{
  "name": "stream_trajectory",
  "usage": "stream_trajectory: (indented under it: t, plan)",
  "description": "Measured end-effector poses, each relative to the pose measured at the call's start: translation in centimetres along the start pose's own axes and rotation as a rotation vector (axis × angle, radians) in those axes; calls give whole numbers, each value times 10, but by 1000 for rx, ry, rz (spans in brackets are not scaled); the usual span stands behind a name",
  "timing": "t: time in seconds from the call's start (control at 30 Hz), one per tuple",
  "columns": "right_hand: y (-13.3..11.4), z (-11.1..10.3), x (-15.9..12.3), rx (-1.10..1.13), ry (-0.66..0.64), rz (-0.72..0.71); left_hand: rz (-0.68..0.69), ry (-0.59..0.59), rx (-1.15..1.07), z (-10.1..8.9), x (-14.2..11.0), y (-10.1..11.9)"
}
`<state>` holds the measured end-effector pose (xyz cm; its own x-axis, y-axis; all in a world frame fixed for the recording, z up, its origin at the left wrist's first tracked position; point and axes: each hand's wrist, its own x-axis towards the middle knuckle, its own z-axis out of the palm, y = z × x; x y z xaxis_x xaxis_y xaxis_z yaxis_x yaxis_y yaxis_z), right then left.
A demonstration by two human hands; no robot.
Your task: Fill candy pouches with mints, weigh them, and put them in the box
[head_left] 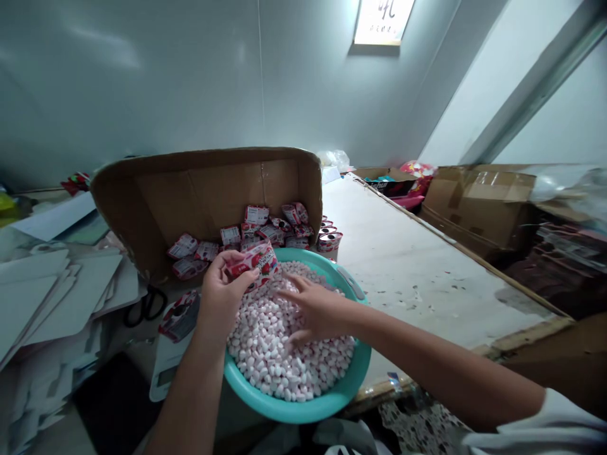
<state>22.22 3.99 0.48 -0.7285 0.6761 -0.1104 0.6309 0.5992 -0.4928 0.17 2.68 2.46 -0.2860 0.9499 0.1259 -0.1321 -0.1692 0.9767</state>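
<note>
My left hand grips a small red and pink printed packet over the far left rim of a teal plastic basin. The basin is full of small white and pinkish candies. Above the candies, my right hand reaches in with its fingers spread. Its fingertips are at the surface of the pile; I cannot tell whether they touch it. Behind the basin, a cardboard box lies with its opening toward me, holding several similar packets.
Left of the basin are black-handled scissors, another packet, a white scale and stacks of white card. Several upright packets stand right of the box on the white table. Large cardboard boxes sit beyond the table's right edge.
</note>
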Motion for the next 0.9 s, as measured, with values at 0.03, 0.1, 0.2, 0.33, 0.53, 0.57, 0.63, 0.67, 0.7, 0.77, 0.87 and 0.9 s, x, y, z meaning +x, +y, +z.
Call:
stream_trajectory:
  t: [0.03, 0.1, 0.2, 0.33, 0.53, 0.57, 0.63, 0.67, 0.7, 0.77, 0.87, 0.9]
  plan:
    - [1, 4, 2, -41, -35, -3, 26, 12, 71, -3, 2, -4]
    - [3, 8, 7, -68, -92, -16, 2, -11, 197, -9, 4, -12]
    - [5, 4, 10, -73, -124, -8, -119, -96, 206, -15, 5, -18]
    - [2, -5, 9, -48, -90, -41, -293, -204, -23, -12, 1, -12]
    - [7, -1, 13, 28, -44, -40, -438, -290, -214, -4, -3, -1]
    - [9, 1, 14, 29, -43, -27, -433, -242, -226, -4, -3, 0]
    - [12, 3, 16, 62, -45, 12, -393, -114, -228, -4, -2, 0]
    - [13, 2, 17, 89, -45, 35, -366, -64, -213, -5, -2, -1]
    - [14, 1, 18, 113, -42, 60, -340, -42, -183, -7, -1, -3]
    - [15, -6, 19, 139, -22, 91, -292, -64, -86, -11, -1, -9]
    - [12, -28, 20, 165, 64, 64, -158, -122, 87, -17, -3, -19]
    - [11, -37, 20, 175, 94, 60, -101, -141, 151, -19, -5, -22]
